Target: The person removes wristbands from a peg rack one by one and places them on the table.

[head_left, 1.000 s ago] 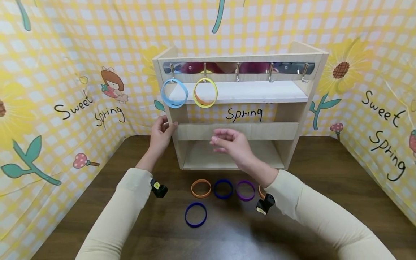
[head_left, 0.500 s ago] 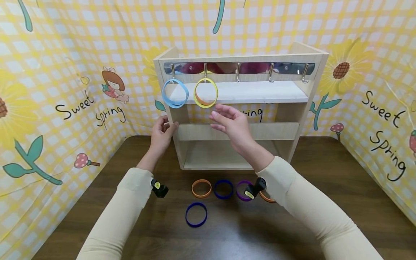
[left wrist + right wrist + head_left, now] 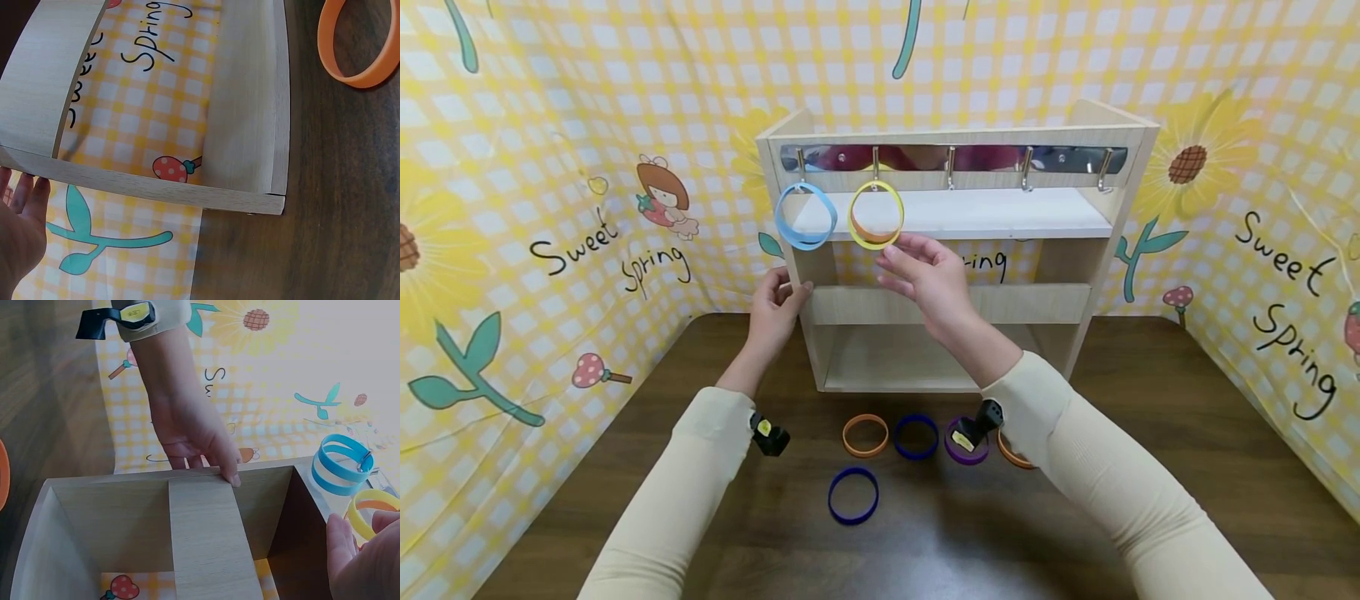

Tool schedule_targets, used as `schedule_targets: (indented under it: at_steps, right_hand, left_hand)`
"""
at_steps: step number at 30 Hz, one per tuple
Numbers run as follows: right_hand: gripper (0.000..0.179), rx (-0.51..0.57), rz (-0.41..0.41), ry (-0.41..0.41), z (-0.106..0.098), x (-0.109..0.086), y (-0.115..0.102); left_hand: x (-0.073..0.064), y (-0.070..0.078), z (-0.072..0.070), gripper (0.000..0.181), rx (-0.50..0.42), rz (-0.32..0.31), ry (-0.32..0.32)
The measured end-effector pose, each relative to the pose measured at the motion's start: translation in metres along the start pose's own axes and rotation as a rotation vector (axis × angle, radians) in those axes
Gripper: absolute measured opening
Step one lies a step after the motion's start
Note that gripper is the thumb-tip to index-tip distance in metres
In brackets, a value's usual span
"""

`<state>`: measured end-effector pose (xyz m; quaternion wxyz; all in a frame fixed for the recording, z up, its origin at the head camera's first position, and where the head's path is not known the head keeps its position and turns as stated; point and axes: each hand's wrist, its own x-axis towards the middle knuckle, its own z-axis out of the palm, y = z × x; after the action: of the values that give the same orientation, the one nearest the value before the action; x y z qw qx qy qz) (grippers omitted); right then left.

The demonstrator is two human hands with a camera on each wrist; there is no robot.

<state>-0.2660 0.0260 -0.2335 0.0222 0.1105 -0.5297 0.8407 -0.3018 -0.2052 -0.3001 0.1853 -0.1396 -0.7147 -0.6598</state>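
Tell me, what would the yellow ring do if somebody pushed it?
The yellow ring would probably swing, since it hangs from a hook. It's likely light, being just a thin band. It may bend rather than crack, as it looks rubbery.

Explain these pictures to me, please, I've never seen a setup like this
There's no machine: a person's two bare hands are the grips. The wide view comes from a camera worn on the head, the other two from wrist cameras. The left grip holds the side of a wooden rack. The right grip is at the lower edge of a yellow band; whether it's pinched, I can't tell. That band hangs from a hook; at least one light blue band hangs beside it. On the table lie two orange bands, two dark blue ones and one purple.
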Motion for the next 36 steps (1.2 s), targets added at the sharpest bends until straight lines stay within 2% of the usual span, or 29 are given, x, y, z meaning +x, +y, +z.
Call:
schedule_targets:
  at_steps: [9, 17, 23, 31, 36]
  right_hand:
    - [0.022, 0.025, 0.021, 0.021, 0.004, 0.0, -0.008]
    - [0.012, 0.067, 0.011, 0.05, 0.007, 0.001, -0.011]
    - [0.01, 0.123, -0.008, 0.069, 0.008, 0.002, -0.017]
    - [0.01, 0.176, -0.028, 0.041, 0.007, -0.005, -0.029]
    - [0.011, 0.163, -0.022, 0.008, 0.002, -0.017, -0.032]
  left_hand:
    - [0.001, 0.002, 0.0, 0.037, 0.02, -0.007, -0.001]
    - [0.0, 0.003, -0.001, 0.038, 0.037, -0.021, -0.006]
    - [-0.001, 0.002, -0.001, 0.038, 0.032, -0.006, -0.008]
    - [0.0, 0.002, 0.0, 0.038, 0.03, 0.0, -0.006]
    - [-0.001, 0.003, 0.0, 0.038, 0.035, -0.006, -0.004]
